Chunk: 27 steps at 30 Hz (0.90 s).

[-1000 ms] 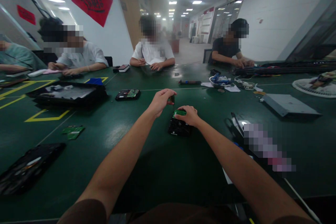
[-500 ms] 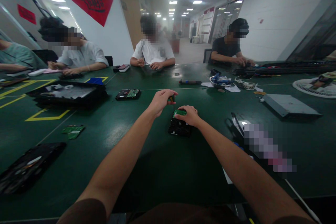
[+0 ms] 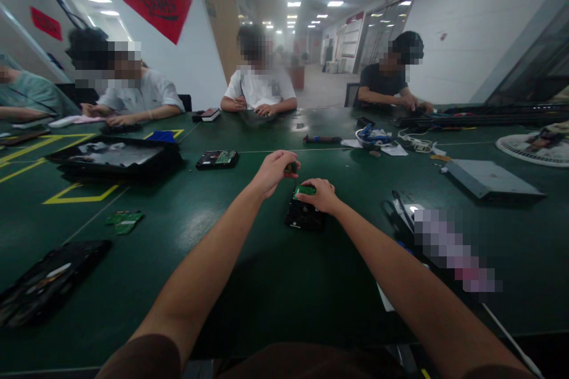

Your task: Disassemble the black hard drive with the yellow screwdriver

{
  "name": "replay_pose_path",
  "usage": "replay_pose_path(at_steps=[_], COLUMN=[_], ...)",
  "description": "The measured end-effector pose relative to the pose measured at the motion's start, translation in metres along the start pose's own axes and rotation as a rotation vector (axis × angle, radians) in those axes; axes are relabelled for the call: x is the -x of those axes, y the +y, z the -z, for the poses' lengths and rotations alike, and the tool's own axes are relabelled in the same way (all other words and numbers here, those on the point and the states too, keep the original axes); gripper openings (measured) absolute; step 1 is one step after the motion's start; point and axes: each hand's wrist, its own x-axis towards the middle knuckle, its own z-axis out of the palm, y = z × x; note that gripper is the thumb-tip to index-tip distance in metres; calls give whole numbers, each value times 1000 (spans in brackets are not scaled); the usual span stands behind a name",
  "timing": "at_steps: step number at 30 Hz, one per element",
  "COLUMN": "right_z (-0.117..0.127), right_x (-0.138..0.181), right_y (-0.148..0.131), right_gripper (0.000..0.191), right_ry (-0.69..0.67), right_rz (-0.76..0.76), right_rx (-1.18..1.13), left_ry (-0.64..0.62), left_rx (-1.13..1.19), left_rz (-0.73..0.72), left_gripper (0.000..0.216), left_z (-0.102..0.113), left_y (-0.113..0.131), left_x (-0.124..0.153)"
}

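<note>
A black hard drive with a green circuit board on its far end lies on the dark green table in front of me. My right hand rests curled on that far end, pressing the drive down. My left hand hovers just above and to the left, fingers closed round the handle of a small screwdriver that stands upright over the drive.
Another hard drive lies further left, beside a black tray. Green boards and a black casing sit at my left. A grey box and tools are at right. Three people sit across the table.
My left hand has turned slightly on the screwdriver; otherwise both hands and the drive stay in place.
</note>
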Motion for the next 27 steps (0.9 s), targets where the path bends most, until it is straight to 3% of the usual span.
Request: replay_pose_path(at_steps=[4,10,15,19,24,27], right_z=[0,0,1,1,0,0], right_x=[0,0,1,1,0,0], right_y=[0,0,-1,-1,0,-1], right_gripper=[53,53,53,53,52,52], right_ry=[7,5,6,4,10,17], right_rz=[8,1,1,8,5,5], right_rx=[-1,6,-5,-3,2,3], left_ry=[-21,23,-13,29,43,33], left_rx=[50,-135,-45,15,-109,-136], left_rz=[28,-76,-2,-1,-91,-72], left_gripper=[21,23,24,21,23,26], left_z=[-1,2,0,-1,1,2], left_y=[-1,-3,0,0,-2,-1], left_x=[0,-2,0,0,-2,-2])
